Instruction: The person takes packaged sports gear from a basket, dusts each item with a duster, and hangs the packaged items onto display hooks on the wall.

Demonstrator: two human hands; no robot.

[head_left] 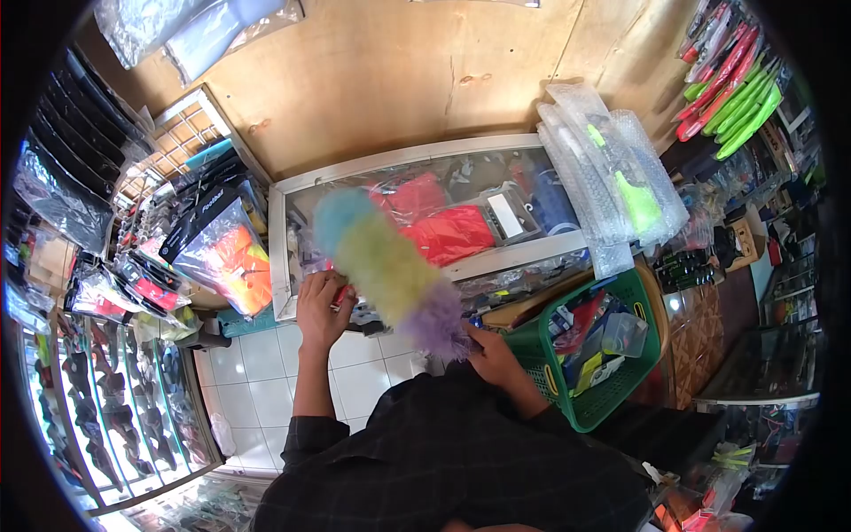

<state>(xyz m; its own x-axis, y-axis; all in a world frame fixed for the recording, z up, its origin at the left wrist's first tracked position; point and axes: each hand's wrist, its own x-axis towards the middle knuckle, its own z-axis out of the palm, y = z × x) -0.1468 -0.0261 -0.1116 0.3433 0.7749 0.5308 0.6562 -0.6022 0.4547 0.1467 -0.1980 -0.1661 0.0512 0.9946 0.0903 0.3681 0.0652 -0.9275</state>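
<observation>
A fluffy duster [386, 266] in blue, yellow-green and purple slants across the glass-topped display case [297, 306], slightly blurred. My right hand [492, 355] is closed around the duster's near end, by the purple fluff. At the case's near left corner is my left hand [321, 309], its fingers curled near the frame. A bit of red shows at those fingertips, but what it belongs to is unclear. Under the glass lie red packaged items [450, 235] and a grey pack with a white label [507, 217].
Bubble-wrapped items [612, 182] rest on the case's right end. A green basket [581, 417] of packaged goods stands right of my body. Racks of packaged goods [213, 235] line the left, beside a lit glass shelf [124, 408]. Green and red items [731, 97] hang upper right.
</observation>
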